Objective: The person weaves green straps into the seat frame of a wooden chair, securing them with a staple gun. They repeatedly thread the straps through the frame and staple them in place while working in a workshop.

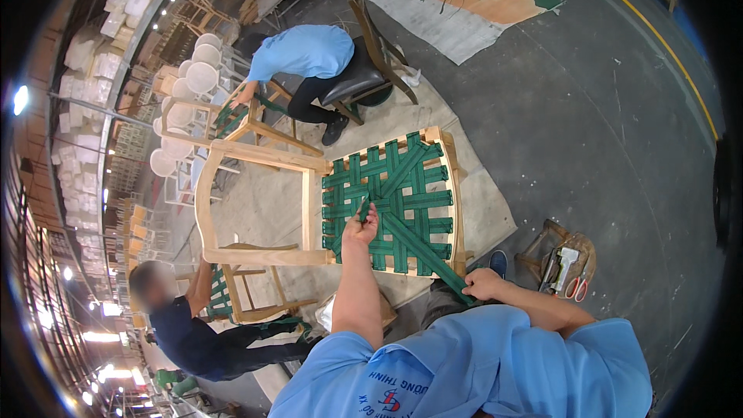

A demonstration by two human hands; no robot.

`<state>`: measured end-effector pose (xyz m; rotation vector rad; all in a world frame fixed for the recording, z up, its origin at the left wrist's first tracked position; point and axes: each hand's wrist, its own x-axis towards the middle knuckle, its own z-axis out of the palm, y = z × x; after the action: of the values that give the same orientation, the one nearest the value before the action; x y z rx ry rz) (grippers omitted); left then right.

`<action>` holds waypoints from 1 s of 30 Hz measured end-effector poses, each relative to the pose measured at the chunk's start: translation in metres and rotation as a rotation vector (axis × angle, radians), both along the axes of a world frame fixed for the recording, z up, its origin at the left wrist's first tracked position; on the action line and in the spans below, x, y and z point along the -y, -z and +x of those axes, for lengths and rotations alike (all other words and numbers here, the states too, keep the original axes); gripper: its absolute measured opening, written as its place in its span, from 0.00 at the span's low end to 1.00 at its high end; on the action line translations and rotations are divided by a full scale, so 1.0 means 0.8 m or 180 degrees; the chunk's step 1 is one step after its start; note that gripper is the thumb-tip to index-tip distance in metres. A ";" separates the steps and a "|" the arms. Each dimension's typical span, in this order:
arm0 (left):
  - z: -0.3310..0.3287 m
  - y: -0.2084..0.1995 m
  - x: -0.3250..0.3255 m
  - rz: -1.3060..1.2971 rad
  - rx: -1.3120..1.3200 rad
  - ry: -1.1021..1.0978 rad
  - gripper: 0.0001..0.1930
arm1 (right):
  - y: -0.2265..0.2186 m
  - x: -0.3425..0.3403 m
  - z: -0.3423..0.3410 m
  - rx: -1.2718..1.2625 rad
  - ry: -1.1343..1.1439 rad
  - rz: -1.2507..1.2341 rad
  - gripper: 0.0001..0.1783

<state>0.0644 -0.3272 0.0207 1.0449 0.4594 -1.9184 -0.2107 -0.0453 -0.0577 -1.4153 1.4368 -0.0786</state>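
A pale wooden chair frame (316,209) lies in front of me, its seat crossed by woven green webbing (398,170). Over the weave runs a loose diagonal green strap (422,250), from the middle of the seat toward its near right corner. My right hand (485,284) pinches this strap just beyond the seat's edge. Above the middle of the seat, my left hand (361,226) is closed on a piece of green strap that sticks up between thumb and fingers. Whether both hands hold the same strap, I cannot tell.
A stool (592,255) on my right bears a staple gun (567,265) and orange-handled scissors (576,288). One co-worker (309,50) bends over another chair at the far left; a second (205,340) works at the near left. Grey sheeting (480,178) covers the floor beneath the chair.
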 end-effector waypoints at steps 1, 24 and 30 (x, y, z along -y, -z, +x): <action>-0.001 -0.001 -0.001 -0.0152 0.0311 0.0081 0.20 | 0.003 -0.002 -0.002 -0.0025 -0.0036 -0.0058 0.20; 0.064 0.022 0.000 -0.1150 0.2383 0.0642 0.19 | -0.104 0.300 0.069 0.0721 0.0292 -0.1245 0.13; 0.057 0.022 0.018 -0.1069 0.2002 0.0798 0.19 | -0.111 0.440 0.186 0.1150 0.0519 -0.1692 0.10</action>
<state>0.1098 -0.3420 0.0029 1.4374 -0.3503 -1.6711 -0.0619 -0.3971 0.0310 -1.5954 1.2697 -0.8305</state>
